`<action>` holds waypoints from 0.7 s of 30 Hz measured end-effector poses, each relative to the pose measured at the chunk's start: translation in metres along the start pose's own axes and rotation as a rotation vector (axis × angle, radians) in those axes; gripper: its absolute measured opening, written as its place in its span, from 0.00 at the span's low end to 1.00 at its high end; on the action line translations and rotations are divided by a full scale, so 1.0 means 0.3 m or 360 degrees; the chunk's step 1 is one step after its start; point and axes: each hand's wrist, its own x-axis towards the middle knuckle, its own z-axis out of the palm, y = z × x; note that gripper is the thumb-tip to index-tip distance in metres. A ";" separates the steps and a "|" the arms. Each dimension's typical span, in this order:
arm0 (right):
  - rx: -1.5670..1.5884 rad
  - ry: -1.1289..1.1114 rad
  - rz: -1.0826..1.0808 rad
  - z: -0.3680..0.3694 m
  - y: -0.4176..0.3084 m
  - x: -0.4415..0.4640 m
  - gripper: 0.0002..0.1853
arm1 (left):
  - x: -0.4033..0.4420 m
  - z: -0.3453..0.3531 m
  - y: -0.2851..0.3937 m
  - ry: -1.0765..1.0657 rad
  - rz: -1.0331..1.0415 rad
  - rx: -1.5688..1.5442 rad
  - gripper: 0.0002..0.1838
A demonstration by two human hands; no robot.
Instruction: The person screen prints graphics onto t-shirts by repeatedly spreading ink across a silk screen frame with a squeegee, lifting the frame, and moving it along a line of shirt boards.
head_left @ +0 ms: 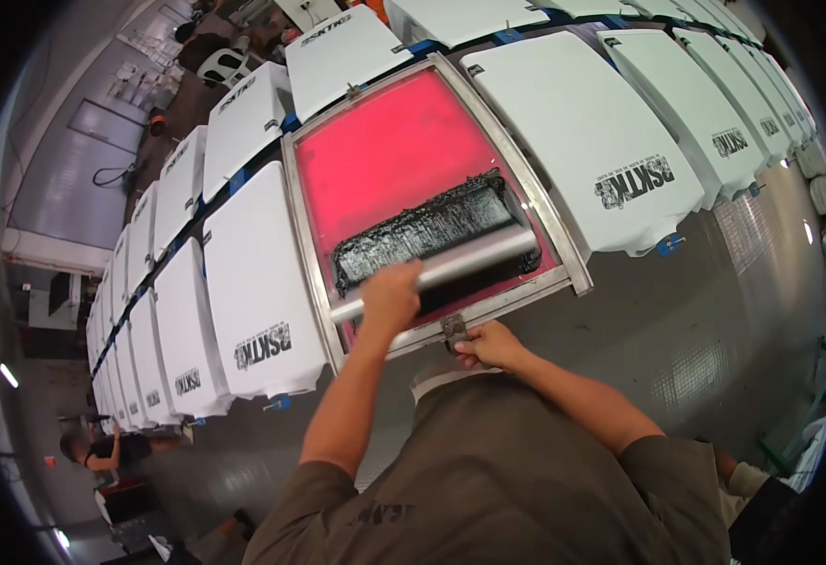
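A screen printing frame (557, 280) with bright pink mesh (385, 141) lies in front of me. Thick black ink (427, 226) spreads in a wide band over its near half. My left hand (391, 297) is closed around a silver squeegee (479, 256), which spans the mesh at a slant just on the near side of the ink. At the frame's near edge, my right hand (490, 346) has its fingers closed at a small metal bracket (453, 330). Part of those fingers is hidden behind the bracket.
White shirts on boards, such as one on the left (253, 273) and one on the right (578, 122), line both sides, many with black prints. Blue clamps (672, 245) stick out at the board ends. Another person (102, 452) stands at the lower left.
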 end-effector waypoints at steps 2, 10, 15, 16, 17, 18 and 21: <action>-0.0035 0.0032 -0.0049 0.011 -0.011 -0.014 0.12 | -0.134 0.015 0.091 0.0108 0.0059 0.0002 0.13; -0.0065 0.0110 -0.0068 0.023 -0.042 -0.069 0.11 | 0.011 -0.180 0.076 -0.0494 -0.0315 -0.0125 0.12; -0.0234 0.0114 -0.0085 0.016 -0.058 -0.094 0.11 | 0.258 -0.148 -0.092 -0.0283 -0.0237 0.0017 0.16; -0.0342 0.0094 -0.0118 0.011 -0.063 -0.092 0.12 | 0.292 -0.125 -0.134 -0.0321 -0.0233 0.0036 0.17; -0.0367 0.0097 -0.0114 0.009 -0.092 -0.109 0.12 | 0.320 -0.106 -0.171 -0.0351 -0.0226 0.0056 0.18; -0.0909 0.0196 -0.0233 0.009 -0.136 -0.147 0.14 | 0.338 -0.120 -0.192 -0.0429 -0.0296 -0.0014 0.21; -0.1442 0.0171 -0.0188 -0.061 -0.185 -0.165 0.23 | 0.331 -0.165 -0.281 -0.0503 -0.0310 -0.0016 0.25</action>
